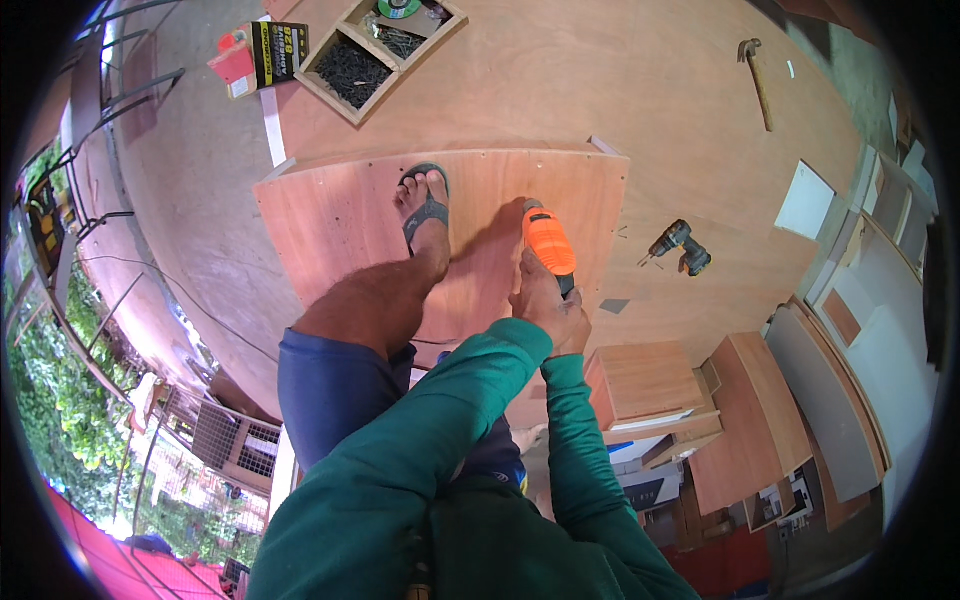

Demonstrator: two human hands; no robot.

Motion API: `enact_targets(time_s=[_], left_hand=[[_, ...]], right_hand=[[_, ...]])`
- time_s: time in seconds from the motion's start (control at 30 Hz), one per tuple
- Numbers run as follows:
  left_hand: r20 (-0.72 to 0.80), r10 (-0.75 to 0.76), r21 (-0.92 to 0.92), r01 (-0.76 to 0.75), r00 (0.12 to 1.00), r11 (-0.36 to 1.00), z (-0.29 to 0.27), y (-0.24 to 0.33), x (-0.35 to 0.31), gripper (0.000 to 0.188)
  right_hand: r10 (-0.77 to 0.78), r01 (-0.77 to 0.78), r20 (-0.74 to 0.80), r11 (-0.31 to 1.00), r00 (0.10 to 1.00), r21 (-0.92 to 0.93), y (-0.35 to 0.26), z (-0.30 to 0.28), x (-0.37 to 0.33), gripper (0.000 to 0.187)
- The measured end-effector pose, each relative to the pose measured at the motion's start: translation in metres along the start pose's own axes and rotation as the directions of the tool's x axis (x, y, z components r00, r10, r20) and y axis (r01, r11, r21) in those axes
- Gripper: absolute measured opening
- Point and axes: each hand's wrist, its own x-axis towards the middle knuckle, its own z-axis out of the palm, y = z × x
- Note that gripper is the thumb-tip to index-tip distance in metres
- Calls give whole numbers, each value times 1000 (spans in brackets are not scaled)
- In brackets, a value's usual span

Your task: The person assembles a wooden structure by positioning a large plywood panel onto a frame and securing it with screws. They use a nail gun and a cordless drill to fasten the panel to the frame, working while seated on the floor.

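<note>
My left hand [536,288] and my right hand [572,322] are clasped together on the handle of an orange power drill [549,240]. The drill points down onto a reddish-brown plywood panel [330,215], near its right side. My left foot in a grey sandal [425,205] stands on the panel just left of the drill. Green sleeves cover both forearms, and the fingers overlap so the grip of each hand is partly hidden.
A dark cordless drill [681,246] lies to the right on the large plywood sheet [600,80]. A hammer [757,75] lies at the far right. A wooden tray of screws [372,55] and a yellow-black box [272,52] sit at the top. Small wooden cabinets [655,385] stand lower right.
</note>
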Motion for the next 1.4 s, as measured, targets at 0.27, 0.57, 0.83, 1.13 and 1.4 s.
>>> enact_targets(time_s=[0.27,0.57,0.83,1.13,1.4], left_hand=[[7,29,-7,-29,1000,1000,-1,-1,3,107],[-51,35,4,-35,998,999,2,-7,1,102],[-76,-2,10,3,997,1000,3,3,-18,103],[48,198,129,-203,979,971,24,-14,-122,113],[254,737,700,-645,627,308,15,-105,-114,84]], right_hand=[[5,-5,-19,1000,1000,10,-4,-1,1,37],[82,-77,-20,981,996,181,-7,3,-1,44],[-30,37,-76,995,997,97,-11,3,-12,58],[-20,39,-69,955,997,295,19,-77,-129,50],[79,-46,-166,980,983,196,128,-129,-283,48]])
